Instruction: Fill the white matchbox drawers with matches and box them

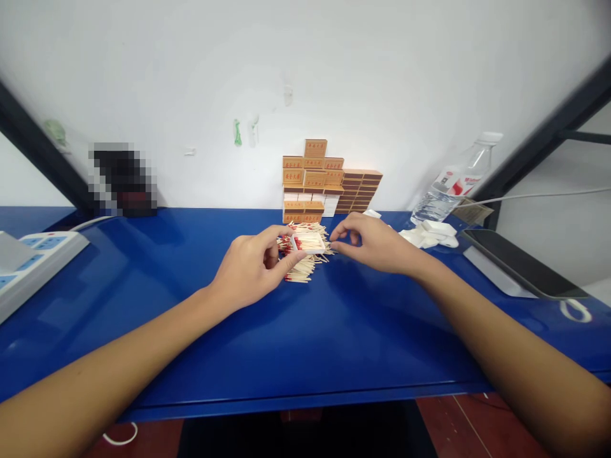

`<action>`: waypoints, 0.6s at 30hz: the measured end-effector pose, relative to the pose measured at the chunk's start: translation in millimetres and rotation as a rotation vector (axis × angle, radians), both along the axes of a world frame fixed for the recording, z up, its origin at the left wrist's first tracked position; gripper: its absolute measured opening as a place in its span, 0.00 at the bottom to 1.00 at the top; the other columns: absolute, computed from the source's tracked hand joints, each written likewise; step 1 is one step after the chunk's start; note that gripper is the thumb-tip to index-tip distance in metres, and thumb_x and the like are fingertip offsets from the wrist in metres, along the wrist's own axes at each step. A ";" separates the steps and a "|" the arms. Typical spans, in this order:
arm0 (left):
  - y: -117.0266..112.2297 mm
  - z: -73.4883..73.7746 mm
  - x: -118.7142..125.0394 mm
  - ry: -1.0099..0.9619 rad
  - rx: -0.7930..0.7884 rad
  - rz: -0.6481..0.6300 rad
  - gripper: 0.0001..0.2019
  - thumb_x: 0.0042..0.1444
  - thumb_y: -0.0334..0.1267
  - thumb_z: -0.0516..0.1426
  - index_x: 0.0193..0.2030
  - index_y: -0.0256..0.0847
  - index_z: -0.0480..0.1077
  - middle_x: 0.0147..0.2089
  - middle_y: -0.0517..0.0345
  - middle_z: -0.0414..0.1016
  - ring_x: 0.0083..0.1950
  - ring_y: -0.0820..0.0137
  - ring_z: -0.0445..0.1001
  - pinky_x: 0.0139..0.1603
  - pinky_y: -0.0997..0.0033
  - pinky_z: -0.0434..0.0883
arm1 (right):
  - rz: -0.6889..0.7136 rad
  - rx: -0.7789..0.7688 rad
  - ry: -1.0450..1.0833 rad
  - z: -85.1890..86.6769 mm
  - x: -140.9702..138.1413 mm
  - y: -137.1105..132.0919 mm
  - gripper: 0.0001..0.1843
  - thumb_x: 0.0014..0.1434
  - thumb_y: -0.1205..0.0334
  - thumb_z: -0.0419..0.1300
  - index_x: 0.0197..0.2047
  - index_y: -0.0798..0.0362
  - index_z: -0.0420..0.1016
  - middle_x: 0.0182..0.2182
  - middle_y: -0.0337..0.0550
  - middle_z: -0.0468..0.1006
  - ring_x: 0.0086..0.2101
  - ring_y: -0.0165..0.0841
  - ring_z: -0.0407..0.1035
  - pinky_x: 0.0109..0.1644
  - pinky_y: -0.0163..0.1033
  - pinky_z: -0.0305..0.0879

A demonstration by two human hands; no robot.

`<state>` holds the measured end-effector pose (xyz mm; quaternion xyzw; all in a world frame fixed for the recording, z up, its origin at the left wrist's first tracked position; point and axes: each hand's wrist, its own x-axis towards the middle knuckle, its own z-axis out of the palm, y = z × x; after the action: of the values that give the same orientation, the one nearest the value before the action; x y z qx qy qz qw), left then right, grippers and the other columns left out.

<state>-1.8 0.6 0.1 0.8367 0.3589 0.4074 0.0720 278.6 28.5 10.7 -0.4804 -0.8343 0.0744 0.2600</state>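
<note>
I'd keep the white matchbox tray (309,243), straight ahead at twelve o'clock above loose matches (300,273), level so nothing spills, the left hand (244,267) pinching it from its eight o'clock, the right hand (380,244) with thumb and curled fingers slightly parted off its three.

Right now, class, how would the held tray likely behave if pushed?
The tray seems light: the left hand pinches it by one end. Its thin walls would probably bend if squeezed. Being open-topped, it could spill matches if tilted.
</note>
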 end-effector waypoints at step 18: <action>1.8 -2.0 -0.2 0.151 -0.035 0.011 0.18 0.66 0.49 0.62 0.54 0.38 0.75 0.22 0.68 0.69 0.21 0.74 0.65 0.27 0.73 0.60 | 0.058 -0.015 0.038 9.5 1.1 -2.6 0.08 0.63 0.56 0.64 0.35 0.51 0.80 0.33 0.44 0.77 0.32 0.35 0.69 0.36 0.41 0.64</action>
<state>-1.9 2.4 -2.0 0.8616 0.3750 0.3373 0.0573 279.6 25.8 20.2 -0.4566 -0.8422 0.0972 0.2697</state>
